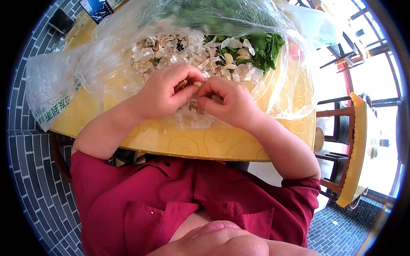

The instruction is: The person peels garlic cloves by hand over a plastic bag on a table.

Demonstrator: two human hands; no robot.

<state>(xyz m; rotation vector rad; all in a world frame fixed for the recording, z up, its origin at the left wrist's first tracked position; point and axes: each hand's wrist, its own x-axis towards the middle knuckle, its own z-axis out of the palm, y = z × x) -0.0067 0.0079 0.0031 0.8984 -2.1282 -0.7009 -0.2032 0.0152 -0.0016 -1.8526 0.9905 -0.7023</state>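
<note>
My left hand point(171, 88) and my right hand point(227, 99) meet at the fingertips above the near edge of the plastic bag. A small pale garlic clove point(198, 84) is pinched between them, partly covered by fingers. The curled fingers of my right hand also partly hide another pale piece point(217, 99). Just beyond the hands lies a heap of papery garlic skins point(188, 55). Several peeled garlic cloves point(242, 54) rest toward its right side, beside green leaves point(267, 49).
A clear plastic bag point(115, 55) spreads over the round table with a yellow cloth point(188, 143), more greens under its far part. At the far left stand a lit screen point(96, 8) and a dark box point(61, 20). Another yellow-covered table point(355, 149) is on the right.
</note>
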